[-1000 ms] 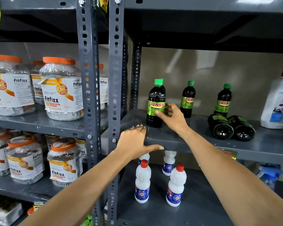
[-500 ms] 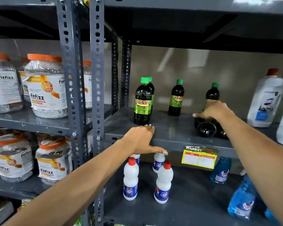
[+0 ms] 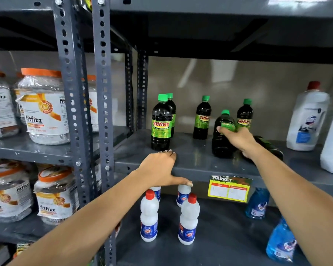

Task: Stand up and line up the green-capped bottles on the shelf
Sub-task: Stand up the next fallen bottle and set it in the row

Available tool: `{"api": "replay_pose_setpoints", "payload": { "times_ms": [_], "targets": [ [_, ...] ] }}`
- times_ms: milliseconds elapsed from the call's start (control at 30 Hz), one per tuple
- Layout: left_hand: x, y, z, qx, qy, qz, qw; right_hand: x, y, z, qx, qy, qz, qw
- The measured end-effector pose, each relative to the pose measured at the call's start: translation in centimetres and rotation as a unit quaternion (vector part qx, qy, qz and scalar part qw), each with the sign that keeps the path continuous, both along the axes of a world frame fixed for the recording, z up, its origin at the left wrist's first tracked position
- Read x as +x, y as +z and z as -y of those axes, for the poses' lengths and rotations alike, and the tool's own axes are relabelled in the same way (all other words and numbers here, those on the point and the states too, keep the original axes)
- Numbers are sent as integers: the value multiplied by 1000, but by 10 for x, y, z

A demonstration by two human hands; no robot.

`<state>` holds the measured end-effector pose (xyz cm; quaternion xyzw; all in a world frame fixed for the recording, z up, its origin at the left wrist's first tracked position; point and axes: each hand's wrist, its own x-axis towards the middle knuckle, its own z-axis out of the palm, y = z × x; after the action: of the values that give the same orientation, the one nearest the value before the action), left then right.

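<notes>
Leaning cap-up, bottle (image 3: 220, 145) gripped by right hand (image 3: 236, 139); left hand (image 3: 158, 169) spread on shelf (image 3: 196, 161).

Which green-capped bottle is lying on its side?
The bottle just right of the right hand, flat on the shelf. The hand grips a tilted one; four more stand upright.

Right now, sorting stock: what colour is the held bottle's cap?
Green cap on bottle; head view.

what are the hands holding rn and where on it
The right hand grips a tilted green-capped bottle around its labelled middle. The left hand holds nothing; it rests on the shelf edge.
</notes>
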<state>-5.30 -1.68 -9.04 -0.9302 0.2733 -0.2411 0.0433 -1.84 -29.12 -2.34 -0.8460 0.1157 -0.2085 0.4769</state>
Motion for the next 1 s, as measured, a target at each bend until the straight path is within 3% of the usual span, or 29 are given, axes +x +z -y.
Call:
{"api": "replay_pose_setpoints", "payload": {
  "times_ms": [200, 367, 467, 867, 1000],
  "targets": [
    [-4, 11, 8, 7, -3, -85, 996, -5, -18, -25, -35, 96, 122, 987],
    [-10, 18, 22, 6, -9, -166, 986, 3, -30, -27, 17, 136, 125, 983],
    [-9, 20, 33, 2, -5, -164, 986, 5, -32, -24, 48, 156, 101, 981],
    [-9, 12, 35, -15, 11, -136, 991, 9, -37, -23, 22, 135, 93, 986],
    [-9, 11, 35, -17, 10, -133, 991, 10, -34, -24, 65, 184, 81, 977]
  ]
}}
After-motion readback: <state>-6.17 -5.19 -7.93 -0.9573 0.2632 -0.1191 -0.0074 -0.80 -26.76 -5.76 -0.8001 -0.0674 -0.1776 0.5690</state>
